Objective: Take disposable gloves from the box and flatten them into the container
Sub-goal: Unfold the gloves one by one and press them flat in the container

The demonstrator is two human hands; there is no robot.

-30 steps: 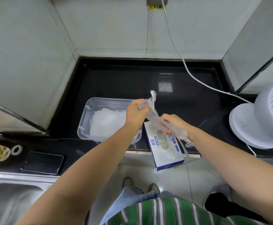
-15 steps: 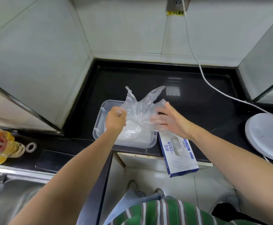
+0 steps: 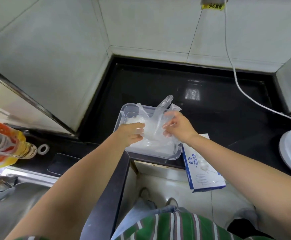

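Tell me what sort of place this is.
Most likely a kitchen, probably a home one: a stainless steel sink sits beside a black countertop, a bottle of cooking oil stands near the sink, and the walls are tiled.

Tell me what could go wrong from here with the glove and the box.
The glove box overhangs the counter edge; a bump from the right hand might tip it to the floor. The glove, pinched between it and the left hand, has fingers standing up past the far rim of the container; they could land outside or creased.
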